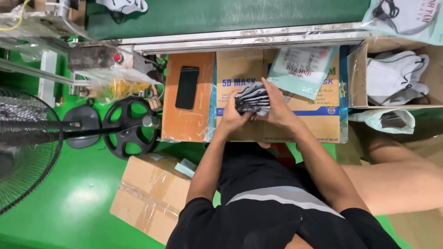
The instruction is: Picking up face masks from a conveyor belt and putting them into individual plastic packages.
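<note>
One fan (23, 147) far left of the fingers, on the green floor (83, 193). One black wheel (130, 127) beside it. One taped carton (150, 196) on the floor, below and left of the hands. One phone (187, 87), dark, face up on an orange board (184, 115), just left of the fingers. One printed box (318, 120) under both hands. Two filled clear pouches: one (302, 69) just up and right of the fingers, one (406, 18) far upper right. One open carton (397, 78) of loose white masks, well right. One more pouch (385, 121) below it. One green belt (221, 16) above everything.

Left hand (230, 117): fingers curled, clenched around the left end of a stack of grey masks (253, 99). Thumb and fingertips touch the stack's edge.

Right hand (279, 110): fingers (272, 94) bent over the stack's right side and top, grasping it. Neither hand is slack.

The stack sits between the two sets of fingers, pinched from both sides, held just above the printed box. Count of masks in it cannot be told; edges show as several layers, light and dark.
</note>
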